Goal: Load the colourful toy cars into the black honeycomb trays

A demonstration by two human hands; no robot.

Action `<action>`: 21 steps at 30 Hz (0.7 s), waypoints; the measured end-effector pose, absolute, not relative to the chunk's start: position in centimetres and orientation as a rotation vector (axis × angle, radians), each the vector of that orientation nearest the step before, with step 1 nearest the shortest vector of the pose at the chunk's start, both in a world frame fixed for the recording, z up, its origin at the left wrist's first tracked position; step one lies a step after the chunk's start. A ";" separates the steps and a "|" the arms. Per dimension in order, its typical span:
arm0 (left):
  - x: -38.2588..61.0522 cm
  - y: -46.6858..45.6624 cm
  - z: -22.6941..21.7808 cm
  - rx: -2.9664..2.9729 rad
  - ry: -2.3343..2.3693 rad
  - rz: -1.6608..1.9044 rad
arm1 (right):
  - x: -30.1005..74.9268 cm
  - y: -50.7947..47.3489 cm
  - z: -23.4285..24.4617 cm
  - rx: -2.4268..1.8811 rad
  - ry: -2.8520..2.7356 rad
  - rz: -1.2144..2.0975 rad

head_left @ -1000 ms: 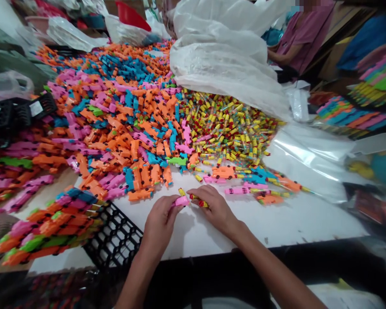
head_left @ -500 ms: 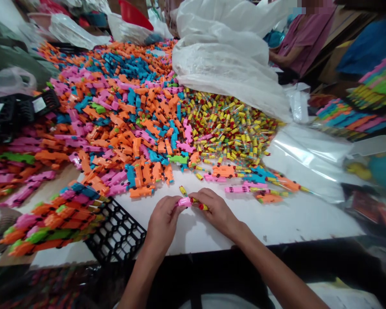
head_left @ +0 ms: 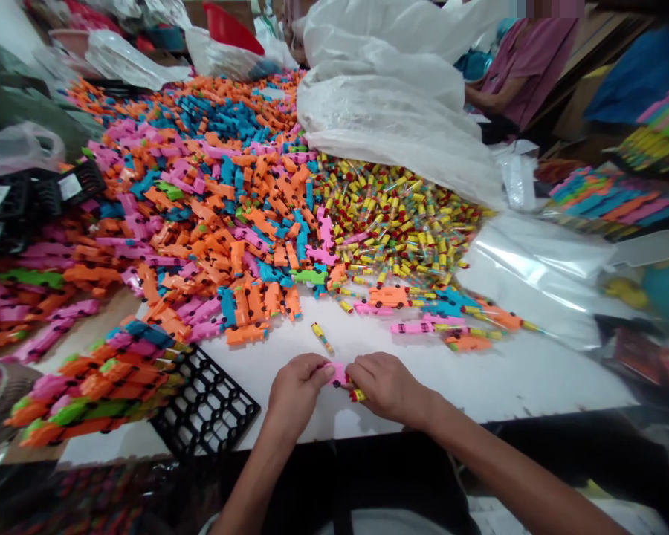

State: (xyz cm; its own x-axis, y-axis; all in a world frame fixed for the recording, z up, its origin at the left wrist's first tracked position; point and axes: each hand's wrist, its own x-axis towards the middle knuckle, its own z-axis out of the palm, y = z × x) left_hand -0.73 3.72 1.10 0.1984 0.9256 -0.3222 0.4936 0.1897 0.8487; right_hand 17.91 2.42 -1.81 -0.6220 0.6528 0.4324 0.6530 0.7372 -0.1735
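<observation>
Over the white tabletop [head_left: 440,386], my left hand [head_left: 298,390] pinches a small pink toy car [head_left: 337,375] between thumb and fingers. My right hand [head_left: 390,388] is closed at the car's right end, with a yellow tube with a red cap [head_left: 357,395] showing under its fingers. Whether that tube touches the car is hidden by the fingers. A loose yellow-labelled clear tube [head_left: 322,338] lies just beyond my hands. Farther right, several cars with tubes at their ends lie in a group, among them a pink car [head_left: 412,328].
A large heap of coloured toy cars [head_left: 217,215] covers the left and back. Yellow tubes [head_left: 401,223] are piled beneath white plastic sheeting [head_left: 390,104]. A black grid tray [head_left: 212,405] holds stacked cars at left. Another person [head_left: 527,74] sits at back right.
Both hands have moved slightly right and nearer to me with the pink car. The loose tube beyond them now shows in full, apart from my fingers.
</observation>
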 end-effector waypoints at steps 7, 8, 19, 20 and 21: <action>-0.1 7.4 1.5 2.036 1.554 0.791 | 24.3 3.3 0.1 -1.360 -2.164 -0.215; -0.4 8.1 1.3 2.131 1.640 0.763 | 25.2 3.7 0.4 -1.444 -2.086 -0.269; -2.1 5.3 -0.9 2.412 2.062 0.504 | 14.5 5.5 -1.9 -1.459 -2.160 0.147; -2.0 5.4 -0.9 2.374 2.112 0.494 | 13.5 5.7 -2.3 -1.514 -2.190 0.154; -1.9 5.6 -0.8 2.341 2.141 0.479 | 12.9 6.0 -2.5 -1.558 -2.214 0.152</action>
State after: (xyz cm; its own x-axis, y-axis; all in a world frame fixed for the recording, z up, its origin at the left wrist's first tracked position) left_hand -1.88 5.56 -0.83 0.0657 0.9629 0.2616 0.9827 -0.1080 0.1506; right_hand 12.91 6.05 -2.52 -0.2785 0.9190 0.2790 0.8723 0.3636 -0.3270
